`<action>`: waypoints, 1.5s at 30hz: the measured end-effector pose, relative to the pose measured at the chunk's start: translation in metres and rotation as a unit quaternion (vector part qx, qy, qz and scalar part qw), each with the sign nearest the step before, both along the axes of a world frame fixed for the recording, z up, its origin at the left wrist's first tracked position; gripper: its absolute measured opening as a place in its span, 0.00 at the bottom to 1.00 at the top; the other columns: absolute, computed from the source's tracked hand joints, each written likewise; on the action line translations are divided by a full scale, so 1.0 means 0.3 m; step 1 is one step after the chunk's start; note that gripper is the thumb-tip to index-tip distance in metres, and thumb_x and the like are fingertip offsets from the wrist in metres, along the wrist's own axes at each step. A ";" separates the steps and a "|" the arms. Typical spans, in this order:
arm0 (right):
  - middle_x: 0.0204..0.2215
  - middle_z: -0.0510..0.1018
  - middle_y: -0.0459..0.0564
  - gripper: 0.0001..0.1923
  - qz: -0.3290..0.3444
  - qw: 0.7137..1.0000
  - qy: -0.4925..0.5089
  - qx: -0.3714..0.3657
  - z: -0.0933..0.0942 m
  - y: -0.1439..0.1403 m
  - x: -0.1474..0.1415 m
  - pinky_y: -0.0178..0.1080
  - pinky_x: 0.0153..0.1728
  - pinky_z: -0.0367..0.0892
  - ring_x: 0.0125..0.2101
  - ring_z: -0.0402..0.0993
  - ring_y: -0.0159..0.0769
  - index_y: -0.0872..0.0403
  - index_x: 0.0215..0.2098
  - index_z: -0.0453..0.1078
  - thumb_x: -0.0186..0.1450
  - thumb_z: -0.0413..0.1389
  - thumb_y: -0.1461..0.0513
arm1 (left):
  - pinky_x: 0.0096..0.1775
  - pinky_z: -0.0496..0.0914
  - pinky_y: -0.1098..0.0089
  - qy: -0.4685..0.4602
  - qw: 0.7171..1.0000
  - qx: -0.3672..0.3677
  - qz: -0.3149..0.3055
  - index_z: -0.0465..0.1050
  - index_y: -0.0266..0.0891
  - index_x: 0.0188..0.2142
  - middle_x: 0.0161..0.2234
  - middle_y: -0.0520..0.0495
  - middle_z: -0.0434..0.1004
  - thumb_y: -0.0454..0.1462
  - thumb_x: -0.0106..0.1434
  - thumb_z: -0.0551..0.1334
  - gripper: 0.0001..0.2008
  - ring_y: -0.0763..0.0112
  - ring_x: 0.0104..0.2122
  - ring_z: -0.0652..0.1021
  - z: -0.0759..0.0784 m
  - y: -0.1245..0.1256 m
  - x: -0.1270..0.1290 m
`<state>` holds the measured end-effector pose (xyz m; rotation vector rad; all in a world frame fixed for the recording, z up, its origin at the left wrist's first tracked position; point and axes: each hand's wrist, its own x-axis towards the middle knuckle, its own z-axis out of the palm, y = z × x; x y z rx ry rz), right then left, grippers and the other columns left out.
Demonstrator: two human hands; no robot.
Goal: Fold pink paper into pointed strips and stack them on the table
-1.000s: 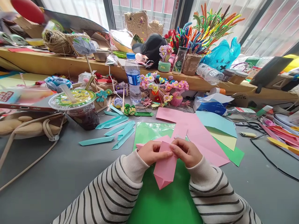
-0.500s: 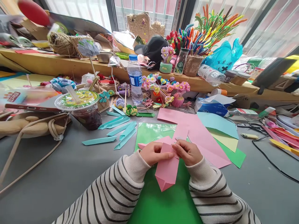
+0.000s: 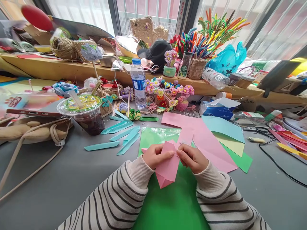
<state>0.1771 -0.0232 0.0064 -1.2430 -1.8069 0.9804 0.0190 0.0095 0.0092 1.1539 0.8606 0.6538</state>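
A folded strip of pink paper (image 3: 167,171) is held up in front of me, its lower end creased into a point. My left hand (image 3: 157,156) grips its left side, thumb across the front. On the strip's right edge, my right hand (image 3: 192,157) pinches with thumb and forefinger; its other fingers are curled. Beneath both hands lies a shiny green sheet (image 3: 168,207). Larger pink paper (image 3: 203,140) spreads behind the right hand, and another pink piece pokes out left of my left hand. Folded light-blue paper strips (image 3: 129,139) rest to the left.
A lidded drink cup (image 3: 88,121) and a water bottle (image 3: 139,86) stand behind the blue strips. Blue, yellow and green sheets (image 3: 223,129) lie at right, near scissors (image 3: 257,130) and a black cable (image 3: 275,166). Crafts crowd the raised wooden shelf (image 3: 115,75).
The pink strip has shifted slightly up and left, with its lower point tilting left. Both hands keep their grip, the right one now lower along the strip's edge.
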 end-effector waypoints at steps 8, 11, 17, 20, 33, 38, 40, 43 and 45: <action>0.16 0.61 0.42 0.13 -0.013 0.995 0.086 -0.046 0.004 0.004 -0.002 0.30 0.15 0.55 0.15 0.57 0.25 0.55 0.23 0.58 0.57 0.48 0.53 | 0.23 0.61 0.75 -0.009 0.996 -0.013 -0.087 0.72 0.33 0.25 0.21 0.50 0.70 0.42 0.43 0.63 0.13 0.76 0.21 0.69 0.004 0.001 -0.004; 0.15 0.62 0.41 0.13 -0.035 0.990 0.132 -0.040 0.002 0.001 -0.012 0.30 0.15 0.54 0.16 0.57 0.24 0.56 0.21 0.60 0.54 0.52 0.54 | 0.23 0.60 0.76 -0.008 0.995 -0.014 -0.097 0.73 0.33 0.25 0.21 0.50 0.70 0.43 0.43 0.63 0.14 0.76 0.21 0.68 -0.002 0.001 -0.002; 0.12 0.68 0.39 0.11 -0.151 0.936 0.289 -0.132 0.028 0.004 0.007 0.26 0.11 0.58 0.12 0.63 0.23 0.56 0.22 0.61 0.51 0.57 0.57 | 0.25 0.65 0.71 -0.156 0.974 -0.162 0.015 0.72 0.31 0.26 0.22 0.42 0.74 0.59 0.45 0.50 0.31 0.68 0.22 0.73 -0.007 0.028 -0.002; 0.17 0.74 0.44 0.13 -0.197 0.899 0.354 -0.163 0.032 0.009 -0.002 0.27 0.16 0.65 0.17 0.71 0.27 0.56 0.20 0.58 0.47 0.60 0.59 | 0.32 0.68 0.69 -0.172 0.973 -0.150 0.040 0.71 0.31 0.28 0.27 0.42 0.75 0.50 0.48 0.57 0.21 0.67 0.28 0.75 -0.007 0.030 0.000; 0.09 0.61 0.39 0.15 -0.140 0.966 0.197 -0.088 -0.016 0.010 -0.040 0.29 0.10 0.51 0.09 0.55 0.22 0.56 0.16 0.60 0.53 0.53 0.54 | 0.32 0.70 0.66 -0.058 0.992 -0.069 0.087 0.72 0.30 0.23 0.18 0.47 0.74 0.40 0.40 0.66 0.13 0.68 0.23 0.74 -0.021 0.010 0.019; 0.10 0.61 0.40 0.14 -0.116 0.980 0.139 -0.081 -0.013 0.005 -0.038 0.30 0.12 0.52 0.11 0.55 0.23 0.56 0.18 0.62 0.54 0.51 0.54 | 0.28 0.71 0.67 -0.072 0.989 -0.067 0.108 0.69 0.31 0.23 0.16 0.51 0.72 0.39 0.40 0.66 0.13 0.72 0.19 0.73 -0.013 0.016 0.013; 0.11 0.61 0.40 0.14 -0.087 0.985 0.121 -0.082 -0.015 0.000 -0.046 0.29 0.13 0.53 0.11 0.56 0.23 0.57 0.19 0.62 0.55 0.51 0.55 | 0.26 0.71 0.69 -0.081 0.989 -0.047 0.115 0.68 0.32 0.22 0.15 0.53 0.70 0.39 0.42 0.65 0.11 0.73 0.18 0.73 -0.009 0.017 0.011; 0.16 0.63 0.40 0.11 -0.079 0.985 0.148 -0.029 -0.009 -0.005 -0.044 0.29 0.14 0.56 0.14 0.58 0.23 0.55 0.21 0.57 0.52 0.54 0.57 | 0.24 0.69 0.73 -0.067 0.991 -0.034 0.110 0.66 0.33 0.20 0.13 0.53 0.69 0.39 0.43 0.64 0.11 0.75 0.16 0.72 -0.008 0.019 0.008; 0.22 0.65 0.41 0.12 -0.082 0.983 0.165 0.019 -0.002 -0.007 -0.034 0.30 0.16 0.59 0.16 0.60 0.23 0.53 0.27 0.56 0.50 0.57 0.59 | 0.23 0.69 0.74 -0.057 0.991 -0.033 0.112 0.65 0.33 0.20 0.12 0.53 0.68 0.40 0.43 0.64 0.12 0.76 0.15 0.71 -0.009 0.021 0.008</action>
